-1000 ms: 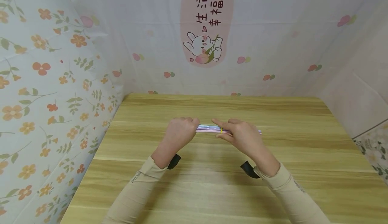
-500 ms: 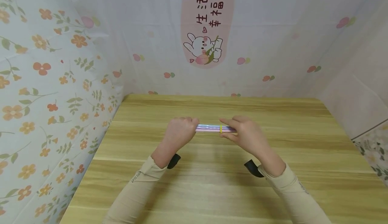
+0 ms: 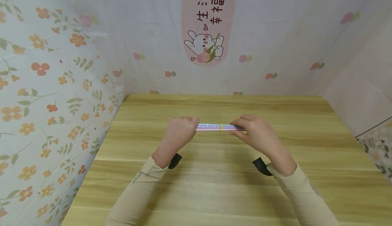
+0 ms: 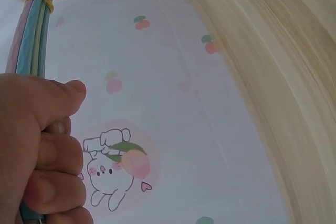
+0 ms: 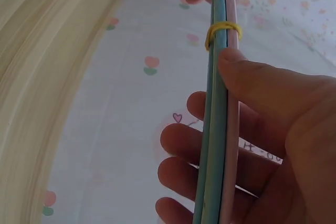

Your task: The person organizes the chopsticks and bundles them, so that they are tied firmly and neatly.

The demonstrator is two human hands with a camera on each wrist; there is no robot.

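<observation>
A bundle of slim pastel pencils (image 3: pixel 209 127) in blue, green, purple and pink is held level above the table. One yellow rubber band (image 3: pixel 221 127) circles it between the hands. My left hand (image 3: pixel 182 131) grips one end, its fingers curled tightly round the pencils (image 4: pixel 32 45) in the left wrist view. My right hand (image 3: pixel 257 133) holds the other part, thumb on the near side and fingers behind. In the right wrist view the thumb tip lies just below the rubber band (image 5: pixel 223 29), and the fingers (image 5: pixel 181 140) bend loosely behind the pencils. Both bundle ends are hidden in the head view.
Below the hands is a wood-grain table (image 3: pixel 208 192). A white cloth (image 3: pixel 147 35) with a printed rabbit hangs behind it, and a flowered cloth (image 3: pixel 55 93) covers the left side. Dark curved pieces (image 3: pixel 261 167) stick out by each wrist.
My right hand has slid right along the pencils, away from the rubber band, which now shows fully. The pencils' right end has gone out of sight behind that hand. My left hand keeps its grip.
</observation>
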